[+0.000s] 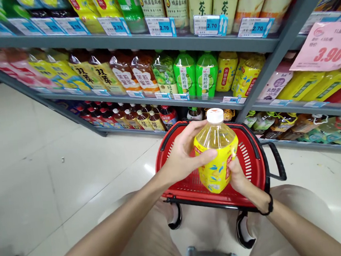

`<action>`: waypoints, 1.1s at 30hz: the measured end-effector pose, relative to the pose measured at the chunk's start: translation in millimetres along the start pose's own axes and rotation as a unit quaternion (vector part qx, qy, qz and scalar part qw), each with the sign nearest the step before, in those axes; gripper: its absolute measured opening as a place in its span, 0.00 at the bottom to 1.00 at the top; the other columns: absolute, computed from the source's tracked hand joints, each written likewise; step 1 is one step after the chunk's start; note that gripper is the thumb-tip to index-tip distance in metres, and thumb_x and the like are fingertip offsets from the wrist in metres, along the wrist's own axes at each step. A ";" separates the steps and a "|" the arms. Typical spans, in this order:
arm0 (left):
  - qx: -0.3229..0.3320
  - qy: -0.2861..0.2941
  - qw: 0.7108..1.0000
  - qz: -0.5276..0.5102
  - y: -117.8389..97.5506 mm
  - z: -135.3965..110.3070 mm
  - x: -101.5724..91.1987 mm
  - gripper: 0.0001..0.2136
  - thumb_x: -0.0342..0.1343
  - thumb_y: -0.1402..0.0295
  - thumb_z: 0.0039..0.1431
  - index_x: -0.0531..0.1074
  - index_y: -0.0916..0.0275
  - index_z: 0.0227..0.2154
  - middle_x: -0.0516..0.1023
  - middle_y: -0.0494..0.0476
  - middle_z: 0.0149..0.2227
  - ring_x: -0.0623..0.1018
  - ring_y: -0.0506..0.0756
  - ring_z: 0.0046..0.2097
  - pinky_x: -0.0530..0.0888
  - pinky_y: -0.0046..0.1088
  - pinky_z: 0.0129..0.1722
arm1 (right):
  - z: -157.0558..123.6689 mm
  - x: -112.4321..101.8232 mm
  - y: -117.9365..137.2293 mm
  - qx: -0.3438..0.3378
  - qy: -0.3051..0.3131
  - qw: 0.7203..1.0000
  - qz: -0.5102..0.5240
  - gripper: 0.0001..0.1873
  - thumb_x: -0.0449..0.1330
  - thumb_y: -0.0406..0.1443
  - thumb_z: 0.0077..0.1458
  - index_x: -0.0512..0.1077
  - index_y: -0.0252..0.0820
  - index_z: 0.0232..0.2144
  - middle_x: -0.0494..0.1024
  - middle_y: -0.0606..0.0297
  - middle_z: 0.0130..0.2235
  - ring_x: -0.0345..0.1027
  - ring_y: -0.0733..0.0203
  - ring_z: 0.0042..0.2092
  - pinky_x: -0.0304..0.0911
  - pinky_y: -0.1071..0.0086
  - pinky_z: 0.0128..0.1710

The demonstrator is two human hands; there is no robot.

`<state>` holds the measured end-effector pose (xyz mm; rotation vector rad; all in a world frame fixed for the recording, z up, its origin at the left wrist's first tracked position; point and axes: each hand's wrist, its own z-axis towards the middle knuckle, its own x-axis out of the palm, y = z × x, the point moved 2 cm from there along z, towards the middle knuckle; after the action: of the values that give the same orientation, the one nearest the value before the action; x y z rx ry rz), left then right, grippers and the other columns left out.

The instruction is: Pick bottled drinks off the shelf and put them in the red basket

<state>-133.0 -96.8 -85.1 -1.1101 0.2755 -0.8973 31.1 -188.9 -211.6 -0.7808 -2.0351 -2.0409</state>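
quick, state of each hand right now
Left hand: holding the yellow-labelled bottle, thumb across its front.
Right hand: holding the same bottle, lower on its right side.

From my remote seat I see the left forearm (122, 221) slanting in from the lower left and the right forearm (300, 224) from the lower right; the left hand (187, 156) grips, fingers (192, 130) arched forward, thumb (206, 157) stretched sideways; the right hand (240, 177) grips lower down, mostly hidden; the left leg (157, 246) and right leg (303, 203) stand spread apart.
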 end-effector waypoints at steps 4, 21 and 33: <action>-0.003 0.011 1.000 -0.012 -7.9 -3.2 3.0 0.29 0.75 0.69 0.57 0.72 0.59 0.60 0.77 0.65 0.64 0.79 0.64 0.62 0.78 0.39 0.60 | -1.6 15.6 25.4 -0.091 0.021 0.993 -0.070 0.34 0.78 0.59 0.43 0.80 0.46 0.44 0.85 0.62 0.35 0.77 0.55 0.32 0.76 0.63 0.32; -0.058 -0.113 0.990 0.063 3.3 0.8 6.9 0.30 0.76 0.56 0.54 0.71 0.60 0.55 0.83 0.64 0.52 0.83 0.62 0.53 0.80 0.40 0.55 | 1.4 9.1 48.3 -0.329 -0.119 0.822 -0.450 0.44 0.80 0.53 0.44 0.70 0.43 0.57 0.78 0.55 0.50 0.75 0.46 0.49 0.73 0.51 0.49; -0.005 0.005 0.998 0.064 -29.1 14.0 -4.0 0.29 0.78 0.66 0.44 0.77 0.62 0.51 0.82 0.62 0.49 0.82 0.59 0.45 0.81 0.34 0.45 | 20.2 4.6 71.4 -0.261 -0.058 0.926 -0.266 0.29 0.59 0.61 0.64 0.76 0.45 0.49 0.80 0.57 0.48 0.75 0.47 0.52 0.68 0.52 0.58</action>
<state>-141.2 -89.0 -54.6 -1.0856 0.3555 -0.7879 65.0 -172.8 -147.4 -0.4413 -1.9243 -2.9848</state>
